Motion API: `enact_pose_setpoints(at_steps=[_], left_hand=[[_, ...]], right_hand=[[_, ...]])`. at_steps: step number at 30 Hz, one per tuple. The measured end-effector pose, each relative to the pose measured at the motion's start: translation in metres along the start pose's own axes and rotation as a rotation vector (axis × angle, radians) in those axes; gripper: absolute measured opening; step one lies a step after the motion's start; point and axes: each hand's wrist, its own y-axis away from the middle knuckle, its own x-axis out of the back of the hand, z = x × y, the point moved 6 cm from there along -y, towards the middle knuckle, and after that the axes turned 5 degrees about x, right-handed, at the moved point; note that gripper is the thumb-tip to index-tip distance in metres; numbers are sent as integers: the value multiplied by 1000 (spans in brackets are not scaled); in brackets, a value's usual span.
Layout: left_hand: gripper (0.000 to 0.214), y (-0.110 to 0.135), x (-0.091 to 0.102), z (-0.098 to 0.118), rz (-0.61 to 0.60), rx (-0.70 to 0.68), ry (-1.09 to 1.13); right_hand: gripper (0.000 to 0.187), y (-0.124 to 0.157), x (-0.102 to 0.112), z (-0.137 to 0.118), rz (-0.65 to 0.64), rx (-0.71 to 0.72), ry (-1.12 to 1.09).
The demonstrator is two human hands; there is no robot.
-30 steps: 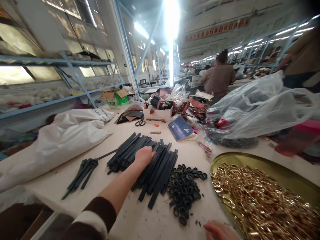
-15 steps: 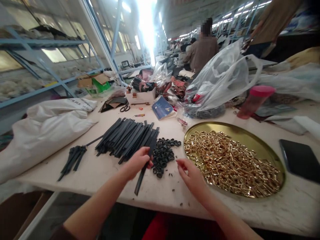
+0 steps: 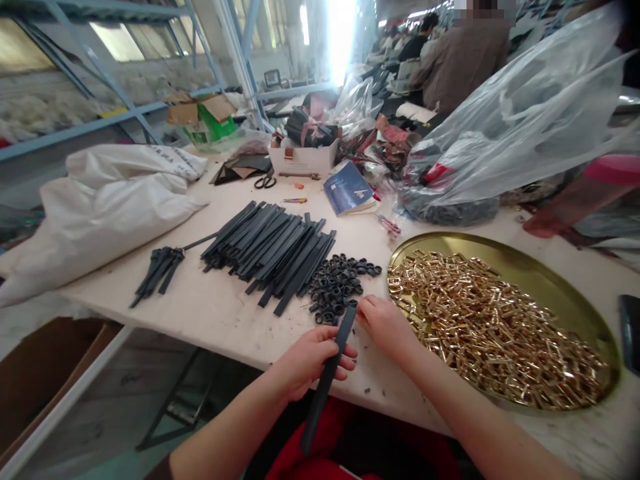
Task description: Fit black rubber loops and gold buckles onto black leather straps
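A flat black strap (image 3: 323, 400) runs through my left hand (image 3: 311, 357), pinched between thumb and fingers, its lower end hanging past the table edge. At the strap's upper end are the curled fingers of my right hand (image 3: 387, 323); they look pressed together, and whatever they may hold is hidden. Just beyond both hands lies a heap of small black loops (image 3: 335, 287). Left of the loops, many black straps (image 3: 270, 243) are laid side by side. Gold rectangular buckles (image 3: 490, 327) cover much of a round gold tray (image 3: 545, 267) to the right.
A small bunch of black straps (image 3: 157, 270) lies at the left, near a white sack (image 3: 115, 207). Farther back are scissors (image 3: 265, 181), a blue booklet (image 3: 347, 189), a white box (image 3: 303, 160) and a clear plastic bag (image 3: 505, 133). A phone (image 3: 630, 327) rests at the right edge.
My left hand has brought the strap away from the pile, toward me and to the right. The right hand has come close to the strap's upper end. The view has tilted down.
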Motion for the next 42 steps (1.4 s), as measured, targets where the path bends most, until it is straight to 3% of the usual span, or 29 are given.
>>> enact_pose_setpoints(at_steps=[4, 7, 13, 15, 19, 28, 35, 38, 42], left_hand=[[29, -5, -3, -7, -11, 13, 15], [17, -8, 0, -11, 46, -35, -52], [22, -8, -1, -7, 194, -311, -319], [23, -4, -5, -6, 220, -345, -361], [24, 9, -10, -6, 246, -365, -450], [24, 24, -13, -5, 239, -398, -764], [24, 28, -16, 0, 60, -353, -959], [25, 32, -19, 0, 56, -362, -941], [32, 29, -19, 1, 70, -367, -721]], right_hand=[[9, 1, 1, 5, 19, -88, -145], [7, 8, 5, 12, 71, -180, -322], [24, 41, -6, 12, 65, -508, -1355], [26, 49, -8, 6, 107, -557, -1522], [28, 58, -8, -1, 191, -568, -1542], [29, 74, 2, -10, 194, -508, -1397], [24, 79, 4, -21, 31, -464, -1382], [18, 79, -1, -31, -59, -457, -1321], [22, 75, 0, -36, -18, -396, -1191]])
